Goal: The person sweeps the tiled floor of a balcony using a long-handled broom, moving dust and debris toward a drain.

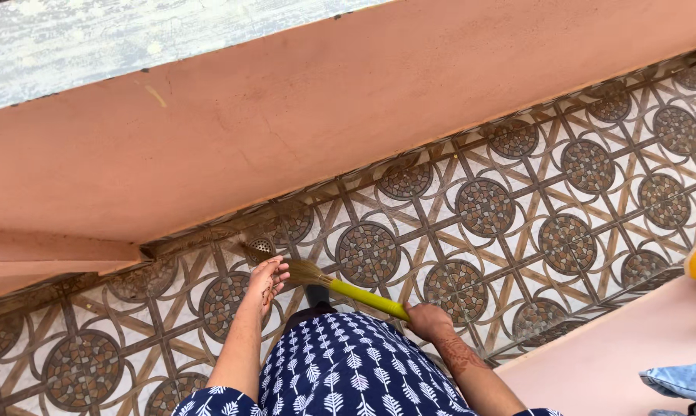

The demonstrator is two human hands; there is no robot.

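Broom (pixel 340 286), yellow-handled with tan bristles, gripped by right hand (pixel 427 320); left hand (pixel 269 279) loosely open.

broom handle (pixel 367 300): yellow-green | floor tiles (pixel 517 200): brown circles | dress (pixel 348 370): navy, white leaves

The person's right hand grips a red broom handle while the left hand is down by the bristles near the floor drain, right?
Not quite: the broom handle is yellow-green, not red. The head view shows the right hand gripping it and the left hand by the bristles near the drain.

one broom (pixel 340 286), two hands, one floor drain (pixel 262 246)
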